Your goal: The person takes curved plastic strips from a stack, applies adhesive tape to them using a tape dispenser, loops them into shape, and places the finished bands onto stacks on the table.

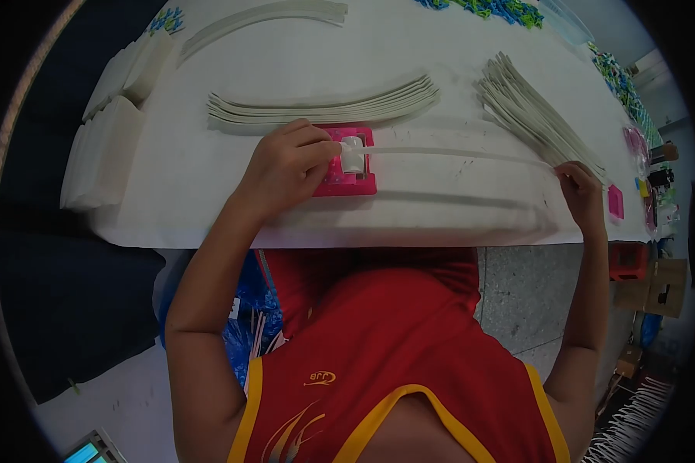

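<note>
A pink frame [353, 189] with a white roll [354, 160] in it lies on the white table, near its front edge. A thin pale strip [455, 153] stretches from the roll to the right, just over the tabletop. My left hand [286, 163] rests at the frame's left side, thumb and fingers pinched together at the strip's left end beside the roll. My right hand [581, 194], closed in a pinch, grips the strip's far right end. Right behind the frame lies a stack of long grey-white strips [324, 108], slightly curved.
More grey-white strips [537, 116] lie fanned at the right, others [266, 17] at the back left. White stacked blocks [104, 158] stand along the left edge. Blue and green small pieces [502, 11] are heaped at the back. A small pink piece [615, 202] sits beyond my right hand.
</note>
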Motion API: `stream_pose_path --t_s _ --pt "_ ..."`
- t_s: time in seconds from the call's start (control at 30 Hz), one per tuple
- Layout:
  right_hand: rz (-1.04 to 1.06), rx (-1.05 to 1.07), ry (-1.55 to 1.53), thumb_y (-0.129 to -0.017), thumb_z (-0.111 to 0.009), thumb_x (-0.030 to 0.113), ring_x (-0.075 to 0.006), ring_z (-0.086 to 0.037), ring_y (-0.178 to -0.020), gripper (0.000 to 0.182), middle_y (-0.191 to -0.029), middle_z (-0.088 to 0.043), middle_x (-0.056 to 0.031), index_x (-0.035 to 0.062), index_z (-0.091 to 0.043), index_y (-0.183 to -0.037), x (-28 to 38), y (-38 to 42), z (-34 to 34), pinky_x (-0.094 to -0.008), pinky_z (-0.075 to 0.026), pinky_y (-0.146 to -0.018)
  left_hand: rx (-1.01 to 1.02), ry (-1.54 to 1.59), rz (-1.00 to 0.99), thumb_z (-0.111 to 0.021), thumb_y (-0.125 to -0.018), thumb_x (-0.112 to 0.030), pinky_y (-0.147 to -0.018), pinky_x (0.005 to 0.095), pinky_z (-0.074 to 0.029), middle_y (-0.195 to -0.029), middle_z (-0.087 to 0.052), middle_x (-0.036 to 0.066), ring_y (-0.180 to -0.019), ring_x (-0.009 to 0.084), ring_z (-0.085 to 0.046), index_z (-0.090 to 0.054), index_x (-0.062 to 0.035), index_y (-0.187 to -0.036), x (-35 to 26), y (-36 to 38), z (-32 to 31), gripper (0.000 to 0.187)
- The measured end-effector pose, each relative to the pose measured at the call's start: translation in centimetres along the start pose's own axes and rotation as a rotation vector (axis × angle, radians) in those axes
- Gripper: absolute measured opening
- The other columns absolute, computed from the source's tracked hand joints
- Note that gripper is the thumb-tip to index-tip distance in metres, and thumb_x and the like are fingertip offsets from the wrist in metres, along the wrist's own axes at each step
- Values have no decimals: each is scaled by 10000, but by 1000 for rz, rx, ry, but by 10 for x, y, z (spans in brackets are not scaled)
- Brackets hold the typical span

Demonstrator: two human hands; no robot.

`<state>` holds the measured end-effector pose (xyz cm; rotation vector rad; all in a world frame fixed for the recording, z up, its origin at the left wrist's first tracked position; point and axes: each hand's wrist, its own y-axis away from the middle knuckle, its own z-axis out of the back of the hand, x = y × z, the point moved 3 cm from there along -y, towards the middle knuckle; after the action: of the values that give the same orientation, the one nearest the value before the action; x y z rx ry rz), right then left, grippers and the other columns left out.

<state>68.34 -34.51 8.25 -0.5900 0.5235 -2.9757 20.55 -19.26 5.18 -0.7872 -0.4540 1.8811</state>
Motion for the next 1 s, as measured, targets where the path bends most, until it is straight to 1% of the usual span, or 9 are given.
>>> stream_pose_path --t_s 0.07,0.13,0.27,0.63,0.73,0.87,0.93,0.97,1.0 --pt "-34 -3 37 -895 -640 -92 -143 -626 -735 141 -938 -694 -89 -10 -695 -995 -10 4 8 -259 -494 -653 5 6 -3 -708 -712 75 -688 375 -545 -875 -689 98 -807 276 -658 -692 -26 -863 1 -1 0 182" --pt "-33 -22 61 -904 -637 -79 -136 -610 -730 122 -943 -697 -84 -13 -689 -992 -17 6 14 -255 -485 -668 42 -12 21 -716 -727 45 -729 383 -570 -896 -705 99 -851 277 -680 -734 -44 -903 2 -1 0 197" --pt "-70 -39 74 -911 -625 -73 -132 -602 -728 115 -951 -699 -81 -14 -683 -992 -34 11 20 -250 -477 -678 50 3 35 -723 -722 45 -730 381 -571 -895 -703 97 -853 276 -680 -733 -41 -903 1 -2 1 201" --pt "-73 -67 92 -919 -612 -72 -120 -597 -743 130 -948 -689 -74 -1 -679 -1005 -53 18 20 -244 -473 -684 86 2 17 -716 -725 48 -706 368 -561 -847 -700 67 -823 253 -649 -729 -43 -849 -5 -15 -4 154" --pt "-130 -97 144 -946 -612 -54 -121 -600 -761 118 -958 -682 -69 5 -673 -1028 -56 18 38 -252 -477 -689 53 42 -44 -716 -706 63 -704 371 -545 -831 -686 89 -815 273 -636 -701 -22 -841 -9 -23 -16 160" --pt "-108 -138 158 -969 -607 -40 -113 -589 -771 109 -965 -677 -64 7 -664 -1049 -66 13 68 -253 -469 -688 68 59 -74 -715 -703 69 -703 365 -542 -813 -679 94 -797 282 -627 -710 -22 -853 -18 -41 -26 177" --pt "-101 -140 212 -977 -596 -39 -101 -573 -780 105 -951 -666 -60 0 -650 -1058 -65 11 80 -249 -462 -693 187 261 51 -710 -766 69 -711 344 -535 -833 -695 80 -801 241 -638 -716 -18 -878 -19 -49 -25 143" --pt "-92 -151 214 -977 -596 -39 -101 -573 -780 105 -951 -666 -60 0 -650 -1058 -63 10 85 -249 -462 -693 179 252 44 -710 -766 69 -711 344 -535 -833 -695 80 -801 241 -638 -716 -18 -878 -19 -52 -20 143" --pt "-157 -110 176 -977 -595 -37 -93 -566 -781 102 -938 -657 -41 2 -647 -1056 -65 9 87 -245 -458 -695 211 471 241 -694 -803 73 -714 341 -530 -847 -701 67 -812 219 -641 -723 -20 -894 -14 -53 -17 133"
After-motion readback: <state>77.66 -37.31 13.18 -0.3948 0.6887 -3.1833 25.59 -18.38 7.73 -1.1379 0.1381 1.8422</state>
